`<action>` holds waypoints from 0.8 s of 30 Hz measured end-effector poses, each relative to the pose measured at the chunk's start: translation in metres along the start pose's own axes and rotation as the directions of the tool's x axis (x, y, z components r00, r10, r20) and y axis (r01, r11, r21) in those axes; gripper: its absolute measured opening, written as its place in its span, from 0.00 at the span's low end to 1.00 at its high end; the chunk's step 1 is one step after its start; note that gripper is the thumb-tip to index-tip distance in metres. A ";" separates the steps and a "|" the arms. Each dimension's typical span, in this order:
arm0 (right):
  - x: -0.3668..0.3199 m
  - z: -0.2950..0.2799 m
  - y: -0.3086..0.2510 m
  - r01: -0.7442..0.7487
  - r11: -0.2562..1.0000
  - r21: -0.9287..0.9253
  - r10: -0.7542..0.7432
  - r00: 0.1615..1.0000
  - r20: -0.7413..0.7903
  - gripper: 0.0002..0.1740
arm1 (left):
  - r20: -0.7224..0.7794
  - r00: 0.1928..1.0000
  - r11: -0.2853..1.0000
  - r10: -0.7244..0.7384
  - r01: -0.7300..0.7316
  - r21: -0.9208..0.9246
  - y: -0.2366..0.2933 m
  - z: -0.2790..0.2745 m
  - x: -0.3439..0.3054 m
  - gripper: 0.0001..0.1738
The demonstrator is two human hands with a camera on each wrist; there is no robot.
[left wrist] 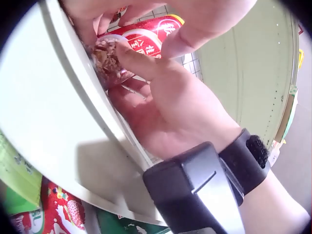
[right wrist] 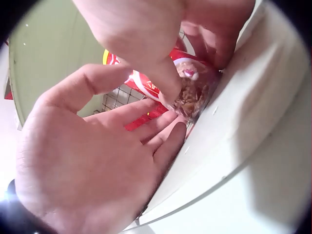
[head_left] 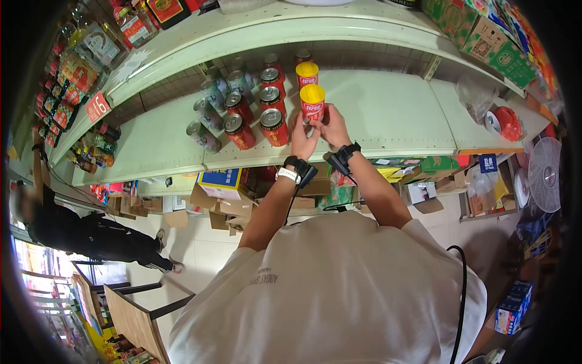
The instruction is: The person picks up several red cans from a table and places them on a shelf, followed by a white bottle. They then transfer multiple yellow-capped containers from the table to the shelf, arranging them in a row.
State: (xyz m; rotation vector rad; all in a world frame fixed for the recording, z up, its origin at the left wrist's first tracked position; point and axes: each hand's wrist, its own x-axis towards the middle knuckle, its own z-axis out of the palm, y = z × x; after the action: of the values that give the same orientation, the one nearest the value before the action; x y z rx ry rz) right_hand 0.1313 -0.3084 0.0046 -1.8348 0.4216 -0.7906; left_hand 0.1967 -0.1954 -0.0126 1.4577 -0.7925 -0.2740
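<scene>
A porridge cup (head_left: 313, 104) with a yellow lid and red-and-white label stands upright between both hands at the shelf front. Through its clear lower end (left wrist: 109, 59), grainy contents show. My left hand (head_left: 305, 141) grips the cup low on its left side, its thumb across the clear part in the left wrist view. From the other side my right hand (head_left: 333, 127) holds it, thumb against the label and fingers behind. Directly behind is a second matching cup (head_left: 307, 73). Red drink cans (head_left: 274, 126) stand in rows just left of the hands.
Pale cans (head_left: 203, 137) stand farther left on the shelf (head_left: 388, 115). A red-wrapped item (head_left: 508, 124) lies at the right end. Bottles (head_left: 91, 45) line the upper shelf (head_left: 242, 45), which overhangs the back. Open cartons (head_left: 227, 200) sit below. Another person (head_left: 91, 233) stands at left.
</scene>
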 end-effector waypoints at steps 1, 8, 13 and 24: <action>-0.002 -0.002 -0.004 -0.010 0.999 -0.037 0.010 1.000 0.018 0.28 | 0.016 0.997 0.995 -0.075 0.076 -0.060 0.008 0.001 -0.003 0.39; -0.010 -0.005 -0.009 0.003 0.998 -0.058 -0.001 0.999 0.034 0.26 | 0.000 0.999 0.998 -0.053 0.053 0.017 0.011 -0.002 -0.008 0.41; -0.015 -0.005 -0.003 0.060 0.995 -0.079 -0.059 0.998 0.005 0.25 | -0.018 0.998 0.996 -0.061 0.062 0.068 0.021 -0.003 -0.010 0.40; -0.015 -0.003 0.001 0.070 0.997 -0.031 -0.072 0.996 -0.051 0.25 | -0.044 0.999 0.996 -0.031 0.035 0.088 0.023 -0.003 -0.011 0.39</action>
State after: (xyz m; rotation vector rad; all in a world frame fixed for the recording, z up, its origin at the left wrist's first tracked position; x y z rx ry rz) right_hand 0.1183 -0.3016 -0.0001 -1.8677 0.4048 -0.8863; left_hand 0.1834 -0.1829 0.0062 1.5562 -0.7548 -0.2347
